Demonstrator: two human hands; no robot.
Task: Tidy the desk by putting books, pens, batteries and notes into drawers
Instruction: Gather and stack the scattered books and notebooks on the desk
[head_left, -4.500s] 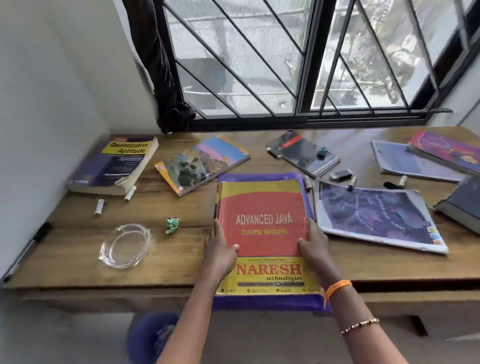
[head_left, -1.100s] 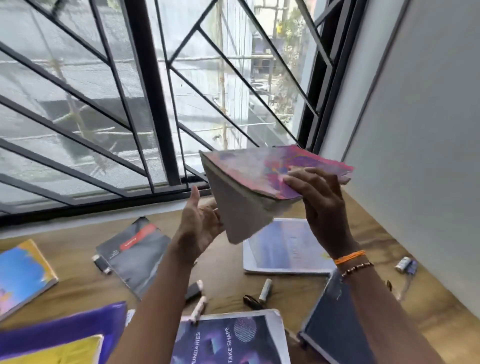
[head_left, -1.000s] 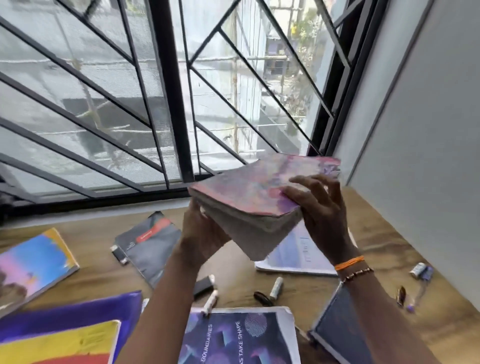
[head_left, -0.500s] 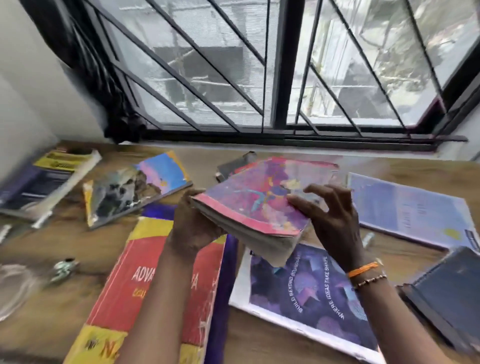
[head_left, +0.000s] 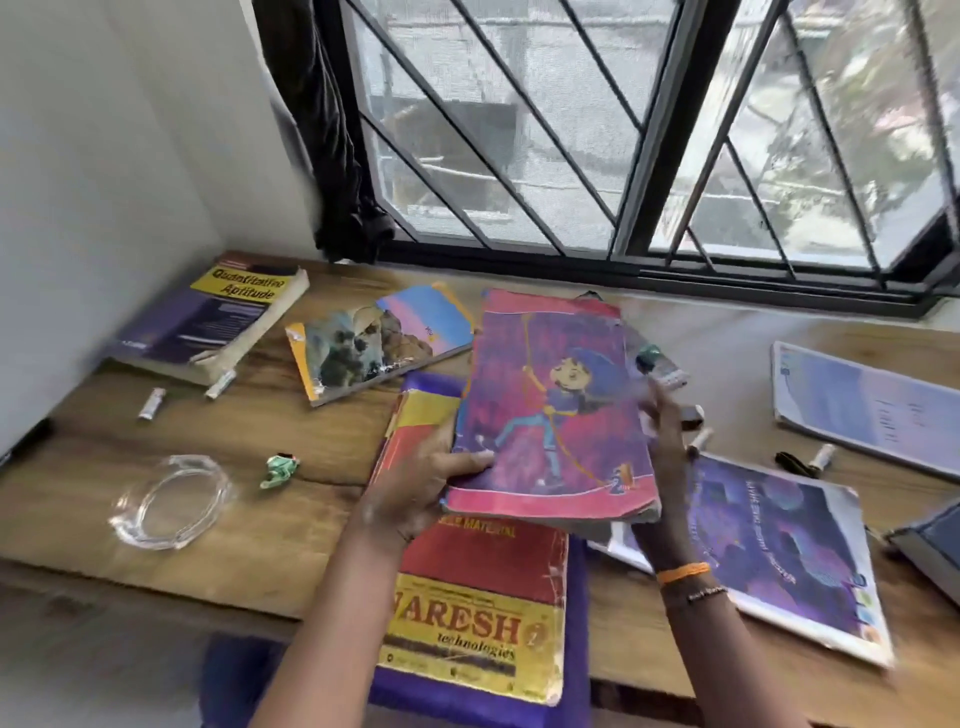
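Observation:
I hold a thick pink and purple book (head_left: 556, 410) with a cartoon climber on its cover, flat and low over the red and yellow Java book (head_left: 478, 597). My left hand (head_left: 415, 499) grips its near left corner. My right hand (head_left: 667, 441) holds its right edge. The Java book lies on a purple folder (head_left: 576, 613) at the front edge of the wooden desk (head_left: 291, 535). Two batteries (head_left: 151, 404) (head_left: 221, 383) lie at the left, near a Quantitative Aptitude book (head_left: 208, 322).
A colourful book (head_left: 379, 348), a glass ashtray (head_left: 171, 501) and a green crumpled wrapper (head_left: 279, 470) are on the left half. On the right lie a purple-cover book (head_left: 779, 561), a pale blue notebook (head_left: 872, 405), a dark book (head_left: 930, 545) and markers (head_left: 821, 457).
I took the pink book from the far right of the desk, carried it left and lowered it over the Java book. My view swung back to the desk's middle.

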